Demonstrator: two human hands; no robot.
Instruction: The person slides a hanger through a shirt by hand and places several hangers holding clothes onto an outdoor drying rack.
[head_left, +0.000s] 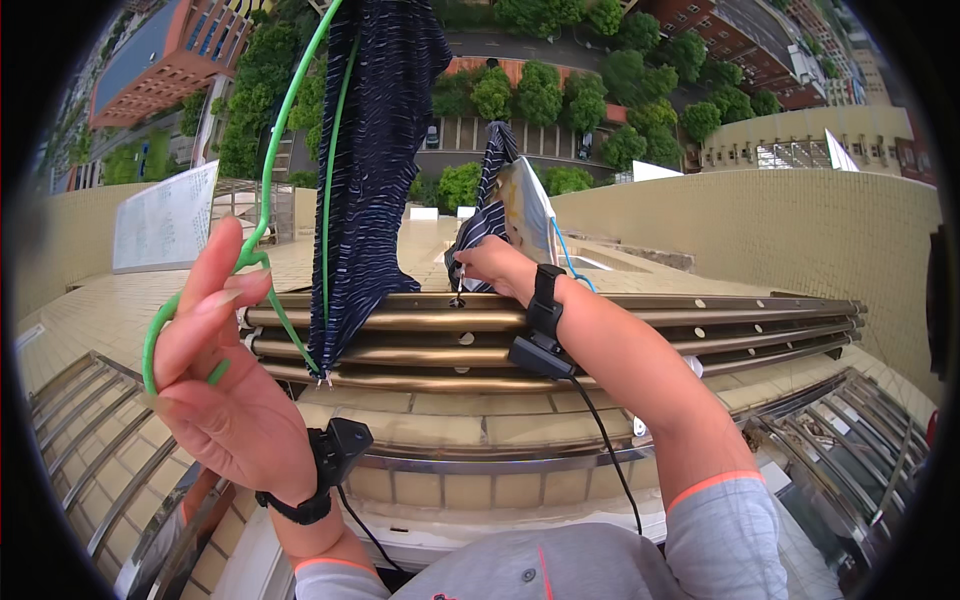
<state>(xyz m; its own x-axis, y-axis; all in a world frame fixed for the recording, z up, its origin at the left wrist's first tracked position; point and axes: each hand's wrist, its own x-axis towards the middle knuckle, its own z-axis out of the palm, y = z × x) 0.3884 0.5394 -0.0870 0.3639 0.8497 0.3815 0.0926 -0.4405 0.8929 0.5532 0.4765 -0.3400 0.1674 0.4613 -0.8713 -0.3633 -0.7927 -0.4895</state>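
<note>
My left hand (232, 397) grips the hook of a green clothes hanger (275, 142), its fingers curled around it. From this hanger hangs a dark blue garment with fine white streaks (375, 165), and small clips show at its lower corner. My right hand (487, 262) is at a striped dark garment (491, 214), its fingers closed at the cloth's edge beside a small metal hook or clip (459, 289) by the rail. Against the striped garment hangs a pale printed cloth (525, 202) on a blue hanger (566, 255).
Bronze-coloured metal drying rails (427, 320) with holes run across, outside a tiled wall. Metal window grilles (97, 450) stand at left and right. Far below are trees (540, 90), a road and buildings. Black cables (607, 442) trail from both wrist-worn devices.
</note>
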